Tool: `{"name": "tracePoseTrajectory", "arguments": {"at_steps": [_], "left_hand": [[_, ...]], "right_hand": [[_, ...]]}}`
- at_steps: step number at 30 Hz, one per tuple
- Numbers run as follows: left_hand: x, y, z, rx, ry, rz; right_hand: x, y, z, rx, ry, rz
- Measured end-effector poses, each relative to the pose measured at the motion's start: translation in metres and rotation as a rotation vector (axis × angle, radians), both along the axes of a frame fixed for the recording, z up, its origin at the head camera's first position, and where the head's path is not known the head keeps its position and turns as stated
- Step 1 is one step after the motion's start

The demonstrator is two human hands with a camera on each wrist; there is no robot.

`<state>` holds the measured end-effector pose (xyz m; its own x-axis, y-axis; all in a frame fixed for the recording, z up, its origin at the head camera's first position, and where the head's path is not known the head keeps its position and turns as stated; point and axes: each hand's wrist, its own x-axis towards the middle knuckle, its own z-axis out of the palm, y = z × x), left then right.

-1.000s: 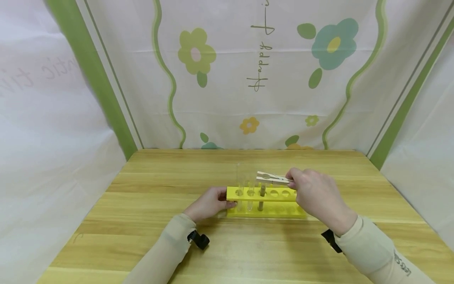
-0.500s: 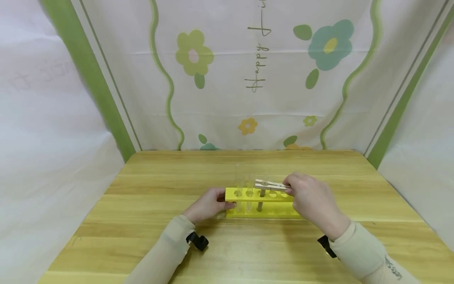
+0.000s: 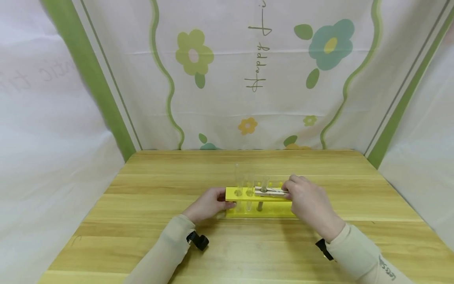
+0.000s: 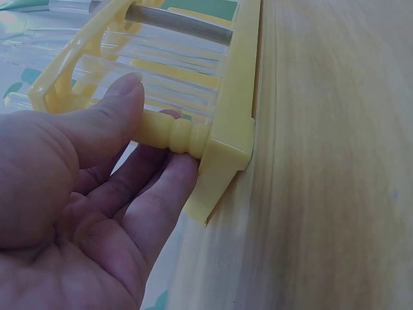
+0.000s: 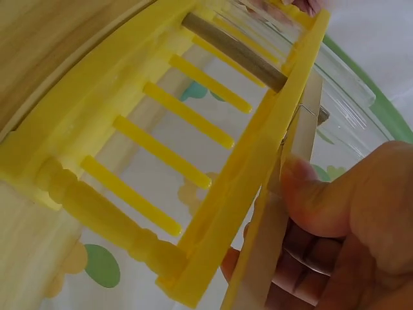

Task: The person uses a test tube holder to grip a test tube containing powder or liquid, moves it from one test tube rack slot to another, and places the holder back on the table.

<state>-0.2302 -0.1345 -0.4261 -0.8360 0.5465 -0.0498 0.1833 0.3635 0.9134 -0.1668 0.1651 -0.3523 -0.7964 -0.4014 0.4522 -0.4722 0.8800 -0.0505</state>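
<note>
Flower-printed white cloth (image 3: 220, 90) hangs behind a wooden table (image 3: 255, 252)

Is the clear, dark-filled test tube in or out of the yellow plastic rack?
In: the dark-filled test tube passes down through the top of the yellow rack, its lower end showing below.

head: above, facing forward and down over worktop (image 3: 262, 252)
left wrist: close, facing along yellow rack (image 4: 235, 97) from its left end
right wrist: close, from the opposite end
both wrists: yellow rack, dark tube (image 5: 235, 51)
</note>
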Motion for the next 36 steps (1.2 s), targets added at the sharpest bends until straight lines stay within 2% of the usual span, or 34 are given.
{"name": "tracePoseTrajectory", "arguments": {"at_steps": [18, 27, 36], "left_hand": [[-0.0010, 0.0006, 0.0039, 0.017, -0.002, -0.024], [0.0004, 0.0005, 0.0033, 0.029, -0.014, -0.013], [0.0003, -0.0001, 0.0019, 0.028, -0.017, -0.011]], "right_hand": [[0.0017, -0.0011, -0.0024, 0.039, 0.026, 0.024], [0.0004, -0.0026, -0.0027, -0.009, -0.008, 0.008], [0.0004, -0.0053, 0.0039, -0.040, -0.044, -0.004]]}}
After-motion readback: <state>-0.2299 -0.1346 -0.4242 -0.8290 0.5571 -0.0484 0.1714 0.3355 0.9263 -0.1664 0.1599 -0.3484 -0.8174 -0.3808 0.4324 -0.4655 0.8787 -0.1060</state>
